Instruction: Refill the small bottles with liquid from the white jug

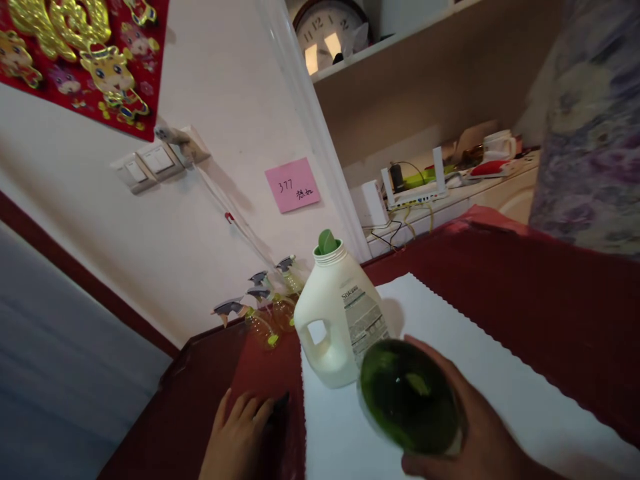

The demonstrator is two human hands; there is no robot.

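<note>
My right hand [470, 413] is wrapped round a dark green, glossy round container [410, 397], its rounded end facing me. It is held above the white sheet, in front of a cream detergent jug [325, 307]. The jug stands upright with no cap, and a green spout [327, 242] shows in its neck. On the red tabletop at the lower left lies my left hand [237, 427], fingers stretched out and slightly apart. A small black object [280, 407] touches or sits just beside its fingertips; what it is I cannot make out.
Several clear spray bottles [263, 327] with grey trigger heads stand by the wall, left of the jug. A white sheet [450, 347] with scalloped edges covers part of the red table [410, 263]. Behind are a router [415, 193], cables and a shelf with a clock [330, 30].
</note>
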